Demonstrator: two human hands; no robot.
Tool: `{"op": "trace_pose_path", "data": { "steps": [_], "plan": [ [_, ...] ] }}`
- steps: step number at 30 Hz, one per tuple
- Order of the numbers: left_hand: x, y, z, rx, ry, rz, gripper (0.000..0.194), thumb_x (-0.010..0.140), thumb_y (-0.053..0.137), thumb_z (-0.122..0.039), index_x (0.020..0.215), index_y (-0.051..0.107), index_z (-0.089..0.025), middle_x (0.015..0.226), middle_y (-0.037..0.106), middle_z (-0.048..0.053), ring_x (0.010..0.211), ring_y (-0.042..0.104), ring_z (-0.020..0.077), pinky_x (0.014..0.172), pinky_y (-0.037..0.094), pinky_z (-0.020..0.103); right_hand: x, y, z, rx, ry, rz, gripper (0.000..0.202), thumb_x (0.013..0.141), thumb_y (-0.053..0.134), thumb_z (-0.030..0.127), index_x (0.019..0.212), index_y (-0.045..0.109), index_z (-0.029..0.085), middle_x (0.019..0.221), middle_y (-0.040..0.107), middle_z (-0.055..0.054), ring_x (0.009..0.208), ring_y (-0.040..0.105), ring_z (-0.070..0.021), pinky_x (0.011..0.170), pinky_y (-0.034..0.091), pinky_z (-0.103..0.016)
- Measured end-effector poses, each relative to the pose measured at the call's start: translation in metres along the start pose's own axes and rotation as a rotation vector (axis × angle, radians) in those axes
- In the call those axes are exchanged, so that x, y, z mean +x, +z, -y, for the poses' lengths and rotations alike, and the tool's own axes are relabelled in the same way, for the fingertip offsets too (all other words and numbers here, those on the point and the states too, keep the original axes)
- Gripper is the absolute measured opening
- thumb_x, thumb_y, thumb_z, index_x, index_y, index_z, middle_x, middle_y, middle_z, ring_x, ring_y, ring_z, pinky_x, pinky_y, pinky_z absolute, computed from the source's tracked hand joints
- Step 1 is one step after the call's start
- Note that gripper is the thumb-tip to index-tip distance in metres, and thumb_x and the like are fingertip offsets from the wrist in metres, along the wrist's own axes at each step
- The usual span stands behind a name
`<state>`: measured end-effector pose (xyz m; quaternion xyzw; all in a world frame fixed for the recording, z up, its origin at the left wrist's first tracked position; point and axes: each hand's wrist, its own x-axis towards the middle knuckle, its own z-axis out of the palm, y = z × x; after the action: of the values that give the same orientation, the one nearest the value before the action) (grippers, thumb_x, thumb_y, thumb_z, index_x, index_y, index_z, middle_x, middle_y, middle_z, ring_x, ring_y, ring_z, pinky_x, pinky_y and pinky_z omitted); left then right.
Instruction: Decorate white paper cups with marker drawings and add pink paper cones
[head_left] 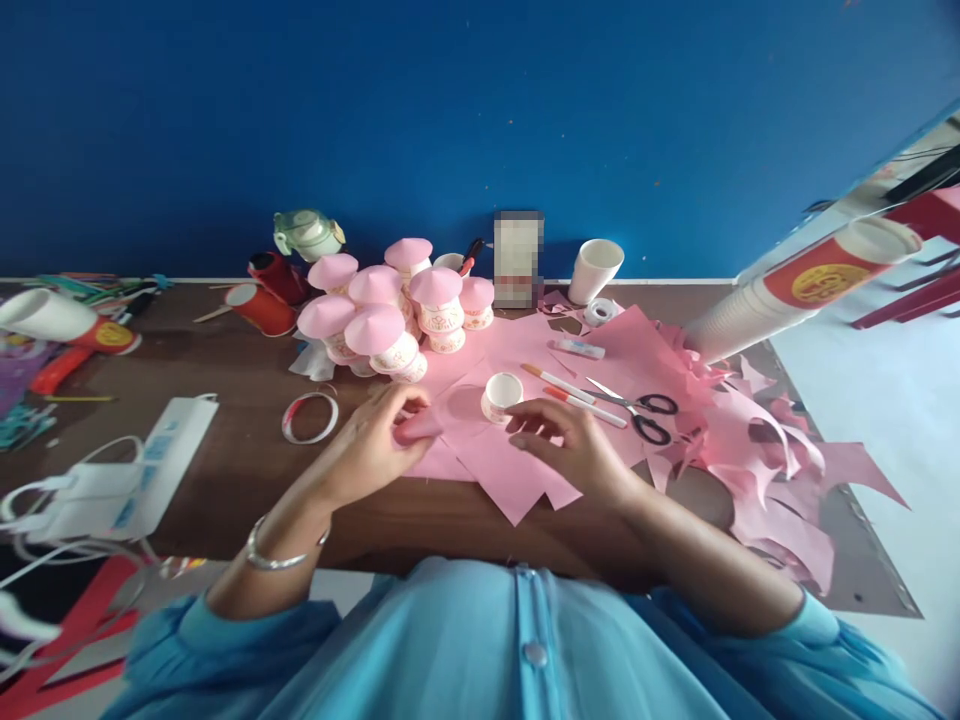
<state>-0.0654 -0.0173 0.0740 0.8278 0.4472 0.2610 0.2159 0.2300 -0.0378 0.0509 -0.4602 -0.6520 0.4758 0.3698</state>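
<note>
My left hand (371,445) is closed around a pink paper piece (418,428), perhaps a rolled cone; the fingers hide part of it. A small white paper cup (501,400) stands mouth up on pink paper sheets (517,480). Beside its right side is my right hand (577,445), fingers apart and bent, the tips close to the cup; whether they touch it I cannot tell. Behind the left hand stand several small printed cups with pink cone tops (376,328).
Scissors (637,412), two capped pens (574,385), a glue stick (577,348) and paper scraps (780,450) lie rightward. A tape roll (310,417) and a power strip (169,465) lie left. A tall cup stack (802,290) leans at right; a phone (517,262) stands behind.
</note>
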Motion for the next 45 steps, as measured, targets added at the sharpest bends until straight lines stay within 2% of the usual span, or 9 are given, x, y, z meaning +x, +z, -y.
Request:
{"op": "trace_pose_path", "data": {
  "steps": [3,5,7,11,14,19,27,39,45],
  "plan": [
    [0.018,0.018,-0.027,-0.072,0.097,0.027,0.035,0.086,0.074,-0.014,0.116,0.059,-0.023,0.112,0.073,0.006,0.101,0.073,0.0203,0.089,0.062,0.033,0.003,0.020,0.004,0.169,0.082,0.049,0.047,0.086,0.080,0.062,0.106,0.078,0.020,0.083,0.074,-0.003,0.065,0.061,-0.0131,0.060,0.052,-0.027],
    [0.026,0.027,-0.037,-0.119,0.136,0.043,0.037,0.085,0.074,-0.010,0.117,0.058,-0.023,0.113,0.073,0.006,0.103,0.073,0.0203,0.090,0.062,0.033,0.004,0.024,0.005,0.234,0.129,0.033,0.049,0.082,0.081,0.067,0.091,0.076,0.019,0.076,0.068,-0.001,0.062,0.055,-0.0117,0.057,0.047,-0.027],
    [0.030,0.033,-0.039,-0.200,0.110,0.076,0.042,0.085,0.078,-0.014,0.120,0.058,-0.023,0.115,0.074,0.007,0.103,0.074,0.0210,0.090,0.063,0.035,0.004,0.021,0.006,0.272,0.147,0.011,0.050,0.083,0.080,0.069,0.079,0.071,0.019,0.070,0.063,0.001,0.060,0.052,-0.0107,0.055,0.043,-0.026],
    [0.036,0.037,-0.029,-0.532,-0.069,0.095,0.053,0.087,0.083,-0.034,0.132,0.057,-0.023,0.125,0.074,0.013,0.109,0.075,0.0246,0.086,0.065,0.034,0.005,0.005,0.006,0.294,0.141,-0.005,0.049,0.085,0.077,0.067,0.074,0.067,0.020,0.065,0.057,0.003,0.058,0.050,-0.0109,0.052,0.039,-0.025],
    [0.047,0.040,-0.018,-0.785,-0.227,0.037,0.037,0.093,0.077,-0.038,0.122,0.060,-0.020,0.107,0.077,0.009,0.094,0.075,0.0195,0.074,0.063,0.028,0.011,-0.003,-0.002,0.280,0.159,-0.049,0.048,0.087,0.075,0.065,0.072,0.065,0.020,0.061,0.056,0.003,0.056,0.049,-0.0108,0.052,0.036,-0.025],
    [0.069,0.054,-0.005,-0.947,-0.421,0.003,0.042,0.081,0.087,-0.040,0.109,0.064,-0.018,0.084,0.071,0.001,0.071,0.065,0.0124,0.061,0.055,0.023,0.024,-0.005,-0.019,0.359,0.217,-0.081,0.054,0.083,0.079,0.068,0.067,0.063,0.019,0.057,0.056,0.003,0.053,0.049,-0.0103,0.053,0.036,-0.026],
    [0.077,0.074,0.012,-1.061,-0.559,0.054,0.048,0.075,0.089,-0.044,0.107,0.065,-0.019,0.081,0.065,-0.002,0.064,0.059,0.0104,0.057,0.047,0.024,0.027,-0.004,-0.035,0.497,0.299,-0.102,0.052,0.077,0.084,0.065,0.066,0.065,0.018,0.056,0.058,0.002,0.052,0.049,-0.0102,0.053,0.038,-0.026],
    [0.076,0.078,0.009,-1.143,-0.639,0.088,0.054,0.072,0.091,-0.042,0.111,0.064,-0.018,0.088,0.067,-0.002,0.079,0.060,0.0120,0.070,0.045,0.025,0.026,-0.002,-0.047,0.523,0.341,-0.097,0.050,0.074,0.086,0.065,0.069,0.067,0.019,0.064,0.066,-0.001,0.059,0.058,-0.0131,0.057,0.043,-0.027],
    [0.076,0.081,0.010,-1.170,-0.649,0.093,0.057,0.070,0.094,-0.043,0.110,0.063,-0.017,0.086,0.067,-0.003,0.078,0.060,0.0114,0.071,0.044,0.025,0.026,-0.002,-0.048,0.533,0.349,-0.094,0.051,0.072,0.087,0.066,0.069,0.068,0.019,0.065,0.068,-0.002,0.059,0.059,-0.0132,0.058,0.044,-0.027]
  ]
}}
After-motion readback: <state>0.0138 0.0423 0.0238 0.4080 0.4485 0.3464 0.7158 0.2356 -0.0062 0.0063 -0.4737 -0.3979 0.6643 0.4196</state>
